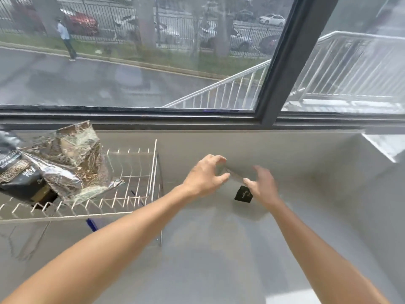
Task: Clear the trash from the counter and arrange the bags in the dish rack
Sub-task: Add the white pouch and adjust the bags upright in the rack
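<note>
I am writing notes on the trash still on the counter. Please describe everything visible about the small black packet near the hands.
The small black packet is a flat, roughly square sachet, dark and slightly glossy, with faint pale print too small to read. It lies tilted on the grey counter, right of the wire dish rack and apart from it. The right hand is beside its upper edge; the blur hides whether they touch. The left hand pinches a separate clear strip.
</note>
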